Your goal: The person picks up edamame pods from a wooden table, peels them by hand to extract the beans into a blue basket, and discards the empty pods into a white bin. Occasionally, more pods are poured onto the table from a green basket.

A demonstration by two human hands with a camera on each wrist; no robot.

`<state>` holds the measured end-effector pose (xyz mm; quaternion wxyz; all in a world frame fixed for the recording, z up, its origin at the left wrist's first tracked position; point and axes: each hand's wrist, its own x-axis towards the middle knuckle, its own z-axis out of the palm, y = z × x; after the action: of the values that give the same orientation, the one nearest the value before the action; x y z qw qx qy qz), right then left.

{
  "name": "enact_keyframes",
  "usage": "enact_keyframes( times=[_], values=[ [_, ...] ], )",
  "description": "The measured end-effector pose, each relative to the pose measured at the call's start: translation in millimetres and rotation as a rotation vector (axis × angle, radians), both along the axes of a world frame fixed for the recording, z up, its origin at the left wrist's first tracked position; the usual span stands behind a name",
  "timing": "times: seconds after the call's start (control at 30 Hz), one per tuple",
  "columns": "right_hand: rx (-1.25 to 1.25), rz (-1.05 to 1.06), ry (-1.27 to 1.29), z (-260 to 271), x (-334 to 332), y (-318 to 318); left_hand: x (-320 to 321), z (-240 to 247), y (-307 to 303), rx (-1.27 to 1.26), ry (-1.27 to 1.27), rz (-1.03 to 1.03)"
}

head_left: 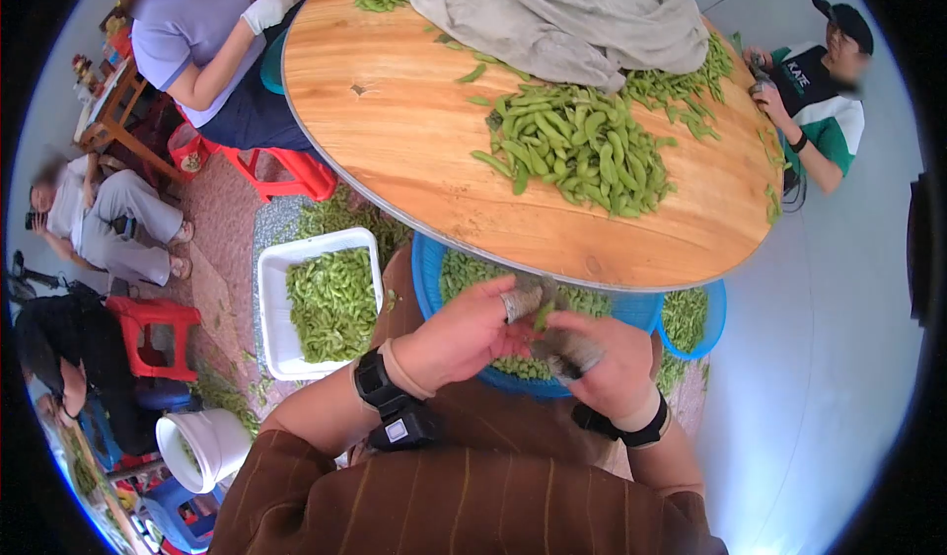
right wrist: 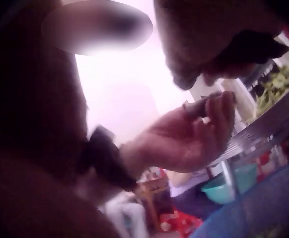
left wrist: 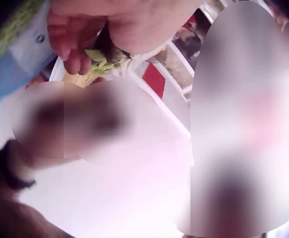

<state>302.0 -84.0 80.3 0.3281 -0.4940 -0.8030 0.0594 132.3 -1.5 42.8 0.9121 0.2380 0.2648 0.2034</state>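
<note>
Just below the near edge of the round wooden surface (head_left: 395, 111), the left hand (head_left: 459, 338) and right hand (head_left: 602, 363) meet over a blue basin (head_left: 430, 269). Both sets of fingers are curled, pinching one green pod (head_left: 543, 315) between them. A heap of pods (head_left: 582, 146) lies near the surface's middle.

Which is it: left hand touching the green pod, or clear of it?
Touching. Left wrist view shows the left hand pinching the green pod, fingers curled onto it; head view agrees.
</note>
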Motion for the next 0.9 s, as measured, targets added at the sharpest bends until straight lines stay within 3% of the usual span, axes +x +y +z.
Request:
enact_keyframes(
  times=[0.03, 0.07, 0.1, 0.13, 0.27, 0.37, 0.53, 0.6, 0.63, 0.7, 0.73, 0.8, 0.83, 0.87, 0.9],
  values=[
    [-0.087, -0.1, 0.142, 0.4, -2.8, -2.4, -0.8, 3.9, -0.2, -0.005, 0.007, -0.007],
    [-0.093, -0.107, 0.15, -3.9, -1.5, -4.8, -3.6, 8.8, 0.9, 0.148, 0.093, 0.008],
    [-0.227, -0.203, 0.396, -11.2, 0.4, -6.3, -4.3, 11.1, 0.1, 0.303, 0.178, 0.021],
    [-0.358, -0.299, 0.645, -15.9, 2.7, -7.3, -2.4, 9.5, -3.5, 0.302, 0.185, 0.01],
    [-0.666, -0.17, 0.651, -6.8, 13.2, -9.7, 4.6, 1.2, -11.9, 0.503, 0.158, 0.009],
    [-0.597, -0.118, 0.572, -14.6, 16.6, -15.2, 9.3, 2.1, -14.2, 0.609, 0.174, -0.06],
    [-0.692, -0.152, 0.694, -11.1, 21.3, -16.7, 11.0, 6.1, -16.0, 0.791, 0.348, -0.118],
    [-0.751, -0.153, 0.753, -11.3, 23.1, -16.6, 8.8, 0.5, -14.2, 1.363, 0.524, -0.069],
    [-0.771, -0.14, 0.775, -12.4, 23.8, -16.4, 7.9, -0.3, -12.5, 1.363, 0.522, -0.076],
    [-0.792, -0.131, 0.801, -16.3, 25.9, -16.3, 6.6, -1.4, -9.4, 1.866, 0.616, -0.038],
    [-0.868, -0.076, 0.894, -19.2, 28.7, -16.1, 6.4, 0.7, -10.8, 1.865, 0.614, -0.043],
    [-0.945, -0.023, 0.99, -18.7, 28.8, -18.0, 5.1, 7.1, -14.8, 0.688, 0.267, -0.183],
    [-1.048, 0.052, 1.259, -13.8, 26.6, -20.5, 2.8, 3.1, -12.4, 0.686, 0.267, -0.186],
    [-1.142, 0.132, 1.529, -11.0, 25.4, -21.6, -0.5, -3.3, -7.4, 0.408, 0.074, -0.24],
    [-1.144, 0.131, 1.53, -12.8, 26.7, -20.5, -2.2, -6.6, -4.6, 0.128, -0.118, -0.287]
  ],
)
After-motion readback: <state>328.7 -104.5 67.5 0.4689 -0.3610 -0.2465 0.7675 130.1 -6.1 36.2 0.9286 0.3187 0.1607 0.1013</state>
